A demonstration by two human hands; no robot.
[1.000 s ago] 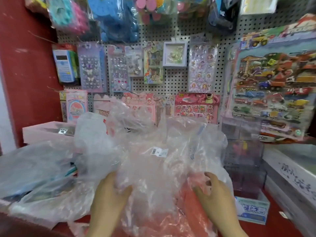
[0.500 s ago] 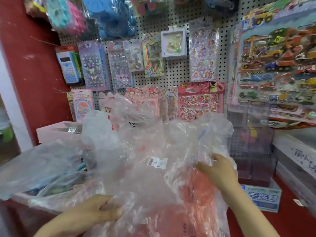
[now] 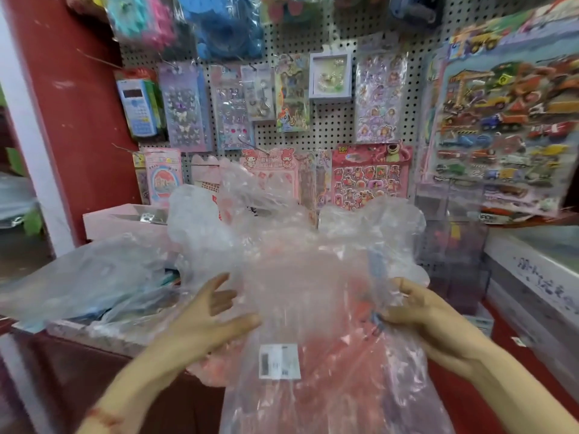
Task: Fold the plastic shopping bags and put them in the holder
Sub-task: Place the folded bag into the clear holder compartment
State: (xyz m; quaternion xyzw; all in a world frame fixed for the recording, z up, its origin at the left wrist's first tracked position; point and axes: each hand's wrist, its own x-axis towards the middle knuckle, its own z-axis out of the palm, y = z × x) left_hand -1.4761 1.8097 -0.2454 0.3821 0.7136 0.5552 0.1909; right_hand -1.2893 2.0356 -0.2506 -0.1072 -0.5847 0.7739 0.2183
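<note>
I hold the clear plastic bag [image 3: 300,292] spread before me, its barcode label [image 3: 279,361] low in the middle. My hands are apart. The left hand [image 3: 210,311], left of the label, lies flat-fingered on the film. The right hand [image 3: 423,314], right of the label, seems to pinch the edge, though blur hides the fingertips. The slick film could slip off the flat hand and snag the bag heap [image 3: 200,233] above the label.

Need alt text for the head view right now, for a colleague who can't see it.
A crumpled clear plastic bag with a white barcode label is held up: the left hand lies open against it, the right hand pinches its edge. Behind hangs a pegboard of sticker packs.
</note>
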